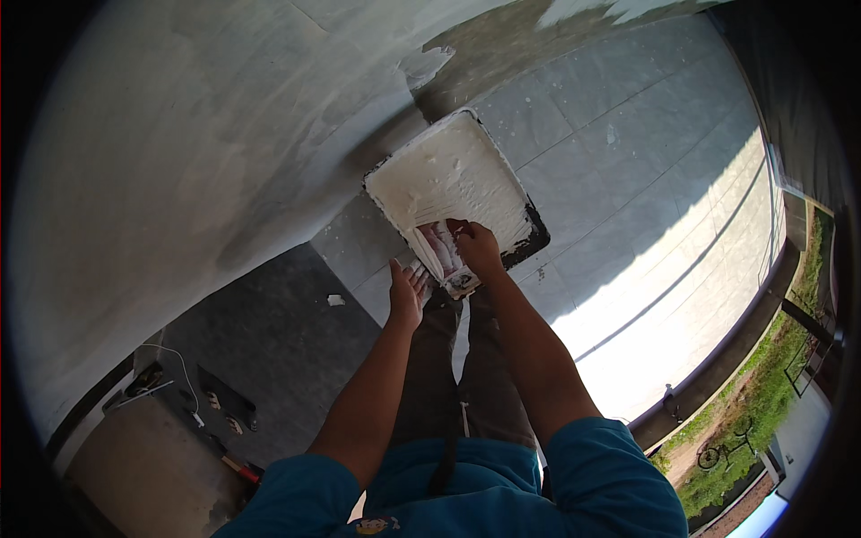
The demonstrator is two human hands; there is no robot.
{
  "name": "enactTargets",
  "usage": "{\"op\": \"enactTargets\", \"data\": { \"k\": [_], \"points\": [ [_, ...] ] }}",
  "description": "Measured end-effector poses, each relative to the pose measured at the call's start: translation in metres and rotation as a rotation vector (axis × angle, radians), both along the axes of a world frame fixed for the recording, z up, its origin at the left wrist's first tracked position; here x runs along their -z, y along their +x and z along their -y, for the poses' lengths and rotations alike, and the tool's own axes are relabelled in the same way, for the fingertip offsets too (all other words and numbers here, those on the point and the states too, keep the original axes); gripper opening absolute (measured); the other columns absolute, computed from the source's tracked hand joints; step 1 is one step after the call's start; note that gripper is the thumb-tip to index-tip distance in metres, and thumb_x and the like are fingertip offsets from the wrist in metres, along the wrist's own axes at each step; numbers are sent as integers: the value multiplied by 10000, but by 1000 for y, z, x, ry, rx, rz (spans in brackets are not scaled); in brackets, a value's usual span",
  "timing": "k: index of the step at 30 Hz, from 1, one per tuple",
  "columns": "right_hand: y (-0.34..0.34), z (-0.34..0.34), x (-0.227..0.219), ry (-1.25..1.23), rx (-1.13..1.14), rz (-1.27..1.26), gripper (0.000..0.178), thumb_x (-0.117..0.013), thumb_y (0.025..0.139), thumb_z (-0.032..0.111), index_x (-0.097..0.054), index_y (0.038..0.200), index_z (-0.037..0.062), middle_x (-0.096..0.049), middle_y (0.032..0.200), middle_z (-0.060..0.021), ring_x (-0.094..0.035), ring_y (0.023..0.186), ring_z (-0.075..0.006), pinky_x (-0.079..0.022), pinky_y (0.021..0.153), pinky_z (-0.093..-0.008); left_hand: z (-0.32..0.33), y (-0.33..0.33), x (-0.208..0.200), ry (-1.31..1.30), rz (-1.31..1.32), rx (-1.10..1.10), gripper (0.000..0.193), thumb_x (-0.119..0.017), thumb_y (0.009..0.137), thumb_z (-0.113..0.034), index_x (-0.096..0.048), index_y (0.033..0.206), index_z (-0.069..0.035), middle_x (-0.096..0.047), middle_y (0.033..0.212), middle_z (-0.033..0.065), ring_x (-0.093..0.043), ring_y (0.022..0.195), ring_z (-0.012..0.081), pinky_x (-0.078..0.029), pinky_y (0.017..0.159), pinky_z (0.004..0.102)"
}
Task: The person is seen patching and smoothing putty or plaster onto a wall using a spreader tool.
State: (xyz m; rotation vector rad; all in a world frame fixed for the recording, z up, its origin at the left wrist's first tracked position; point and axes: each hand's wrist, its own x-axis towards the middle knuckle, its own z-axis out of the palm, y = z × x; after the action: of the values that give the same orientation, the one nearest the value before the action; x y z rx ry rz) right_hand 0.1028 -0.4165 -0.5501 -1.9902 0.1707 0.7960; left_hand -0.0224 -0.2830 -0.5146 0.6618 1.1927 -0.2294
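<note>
A dark-rimmed paint tray (538,224) lies on the floor in front of my feet, its inside coated with thick white paint (457,166). My right hand (477,249) is over the near part of the tray, with fingers curled and closed. What it grips, if anything, is hidden. Beside it, a pinkish, white-smeared patch with a pale edge (438,247) shows; I cannot tell what it is. Several thin streaks mark the paint just beyond. My left hand (408,291) is held beside the tray's near left edge, open, thumb apart, with white smears on its fingers.
A grey, patchily coated wall (224,134) rises at the left and far side. Pale floor tiles (619,152) carry white specks, with a sunlit strip at right. On the dark floor (278,314) lie a white scrap (335,300), a white cable (186,372) and small items.
</note>
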Motion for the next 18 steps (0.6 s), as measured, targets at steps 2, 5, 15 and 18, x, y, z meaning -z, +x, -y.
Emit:
{"op": "enactTargets", "data": {
  "k": [2, 5, 15, 18],
  "points": [
    [7, 5, 1, 98, 61, -78, 311, -568, 787, 173, -667, 1014, -15, -686, 783, -172, -676, 717, -274, -518, 681, -393, -2, 0, 0, -7, 22, 9, 987, -260, 915, -756, -228, 1500, 40, -297, 1554, 179, -296, 1436, 290, -145, 1177, 398],
    [14, 16, 4, 140, 95, -91, 304, -572, 786, 187, -663, 992, -16, -686, 788, -189, -676, 728, -315, -517, 693, -417, 2, 3, 0, -21, -2, -31, 977, -265, 915, -755, -283, 1478, 44, -350, 1525, 184, -341, 1414, 285, -174, 1176, 403],
    [-2, -1, -21, -150, -73, 185, 214, -549, 854, 165, -577, 978, -6, -651, 923, -285, -626, 918, -459, -487, 794, -508, -4, -2, 0, -31, 13, -34, 976, -271, 925, -739, -251, 1479, 63, -359, 1517, 195, -341, 1415, 294, -202, 1170, 407],
    [-5, -2, -17, -210, -41, 195, 224, -550, 850, 171, -592, 977, -9, -657, 920, -278, -626, 912, -462, -490, 799, -506, -5, -5, 5, -44, -3, -65, 974, -283, 927, -733, -242, 1480, 68, -355, 1520, 196, -342, 1414, 294, -201, 1171, 408]
  ]
}}
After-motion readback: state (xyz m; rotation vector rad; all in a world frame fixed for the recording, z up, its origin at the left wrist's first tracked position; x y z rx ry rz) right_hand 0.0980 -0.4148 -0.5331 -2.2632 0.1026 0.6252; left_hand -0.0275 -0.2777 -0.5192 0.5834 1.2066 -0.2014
